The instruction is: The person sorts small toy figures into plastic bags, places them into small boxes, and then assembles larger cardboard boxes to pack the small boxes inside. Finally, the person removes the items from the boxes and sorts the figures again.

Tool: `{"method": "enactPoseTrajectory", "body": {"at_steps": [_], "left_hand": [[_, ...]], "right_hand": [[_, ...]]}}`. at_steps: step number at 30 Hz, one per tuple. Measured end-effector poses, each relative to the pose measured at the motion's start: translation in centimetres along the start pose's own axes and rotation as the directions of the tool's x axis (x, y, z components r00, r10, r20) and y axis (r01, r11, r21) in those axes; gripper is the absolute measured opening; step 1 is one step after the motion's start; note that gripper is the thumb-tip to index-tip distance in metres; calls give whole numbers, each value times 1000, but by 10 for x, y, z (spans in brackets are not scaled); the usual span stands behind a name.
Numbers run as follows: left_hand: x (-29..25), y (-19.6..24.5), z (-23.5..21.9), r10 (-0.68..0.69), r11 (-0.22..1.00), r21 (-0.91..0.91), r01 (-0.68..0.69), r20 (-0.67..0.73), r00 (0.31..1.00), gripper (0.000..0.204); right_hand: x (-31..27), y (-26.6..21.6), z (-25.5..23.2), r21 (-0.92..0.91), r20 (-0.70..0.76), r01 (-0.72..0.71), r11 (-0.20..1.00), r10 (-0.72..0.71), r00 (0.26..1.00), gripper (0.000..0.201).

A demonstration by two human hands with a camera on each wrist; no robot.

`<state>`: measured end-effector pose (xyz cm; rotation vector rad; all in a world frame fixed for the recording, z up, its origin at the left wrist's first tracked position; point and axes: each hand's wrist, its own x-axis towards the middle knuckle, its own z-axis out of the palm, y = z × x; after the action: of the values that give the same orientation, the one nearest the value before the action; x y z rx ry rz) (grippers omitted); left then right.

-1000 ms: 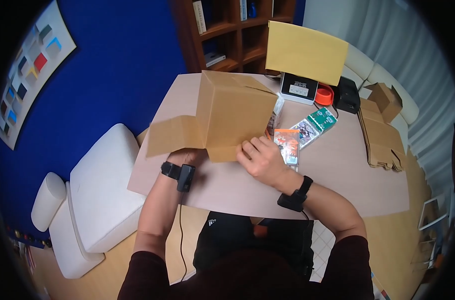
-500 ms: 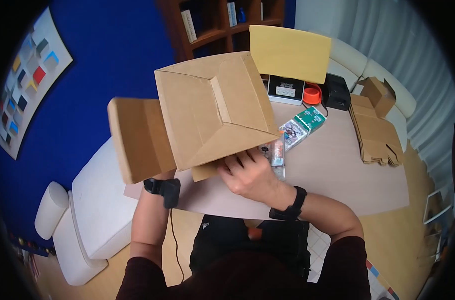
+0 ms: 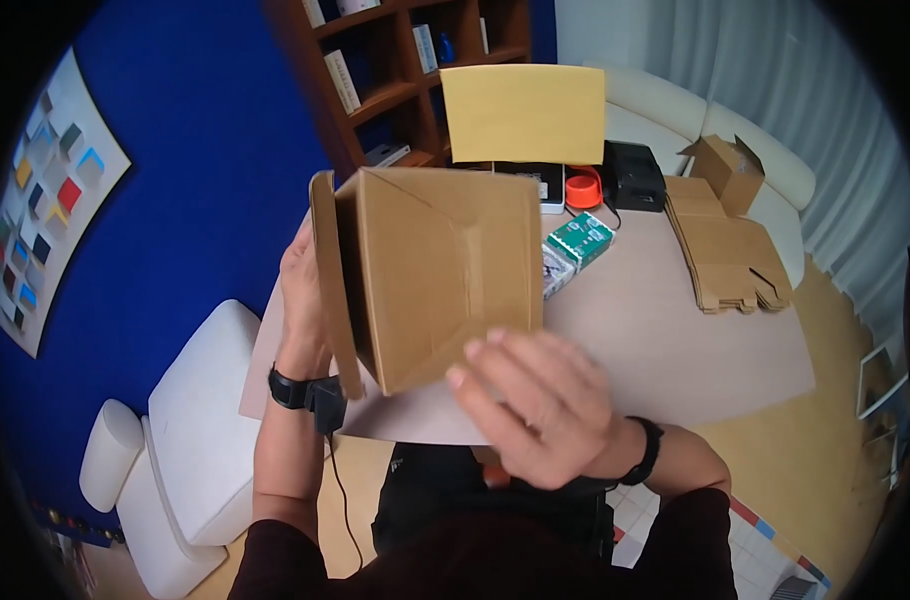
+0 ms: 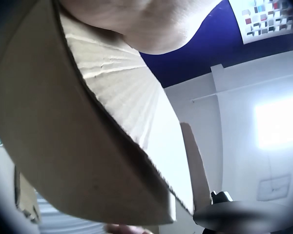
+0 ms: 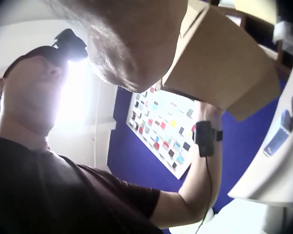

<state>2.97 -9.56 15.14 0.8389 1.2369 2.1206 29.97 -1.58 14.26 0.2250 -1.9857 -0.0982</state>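
Note:
A brown cardboard box [image 3: 450,270] is held tilted above the table, its closed panel turned to the head view and a flap [image 3: 333,290] standing out on its left. My left hand [image 3: 300,285] holds the box from the left, behind that flap, with its fingertips hidden. In the left wrist view, that hand [image 4: 154,22] lies against creased cardboard [image 4: 117,78]. My right hand [image 3: 540,405], blurred, hovers by the box's lower right edge with its fingers loosely extended. The right wrist view has the box [image 5: 224,63] beyond the right hand [image 5: 136,41].
A green and white pack [image 3: 580,240] lies on the table [image 3: 675,340] behind the box. Flattened cardboard [image 3: 730,250] and a small open carton [image 3: 727,175] are at the right. Along the back are a red round object [image 3: 583,187], a black device [image 3: 635,177] and a yellow sheet [image 3: 525,113].
The box has turned, its flap now seen nearly edge-on. My left hand has risen along its left side. My right hand has come away from the lower edge, towards my body.

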Motion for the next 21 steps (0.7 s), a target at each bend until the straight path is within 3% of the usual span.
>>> {"method": "enactPoseTrajectory", "body": {"at_steps": [2, 4, 6, 8, 11, 12, 14, 15, 16, 19, 21], "left_hand": [[-4, -1, 11, 58, 997, 39, -66, 174, 983, 33], [-1, 2, 20, -4, 999, 40, -4, 203, 979, 33], [-1, -4, 21, 103, 956, 248, -154, 205, 973, 34], [-8, 3, 29, 144, 939, 282, -198, 198, 969, 34], [-18, -8, 42, 224, 873, 413, -259, 132, 966, 35], [-16, -11, 44, 217, 877, 406, -257, 143, 966, 35], [-8, -14, 43, 364, 828, 424, -367, 92, 927, 34], [-6, -10, 46, 343, 858, 389, -335, 51, 938, 34], [-2, -8, 41, 314, 892, 328, -310, 43, 948, 33], [-2, -8, 43, 364, 872, 343, -349, 22, 931, 32], [-3, -16, 43, 415, 844, 358, -399, 36, 909, 32]], "right_hand": [[2, 15, -5, -72, -25, -49, 996, 47, 999, 34], [-3, 31, -1, -90, 113, -3, 996, 14, 994, 30], [-19, 33, -1, -59, 186, -39, 998, 49, 981, 30], [-35, 32, -4, -95, 259, -108, 990, 130, 957, 30], [-48, 26, -8, -173, 208, -191, 966, 225, 952, 30], [-48, 21, -12, -186, 210, -197, 963, 235, 949, 30], [-47, 10, -22, -329, 161, -275, 903, 341, 926, 37], [-47, 7, -25, -366, 161, -298, 881, 376, 913, 38], [-50, 7, -27, -370, 161, -302, 879, 381, 911, 38], [-57, 9, -31, -294, 151, -497, 816, 553, 819, 41], [-54, 13, -33, -226, 144, -530, 817, 566, 812, 42]]}}
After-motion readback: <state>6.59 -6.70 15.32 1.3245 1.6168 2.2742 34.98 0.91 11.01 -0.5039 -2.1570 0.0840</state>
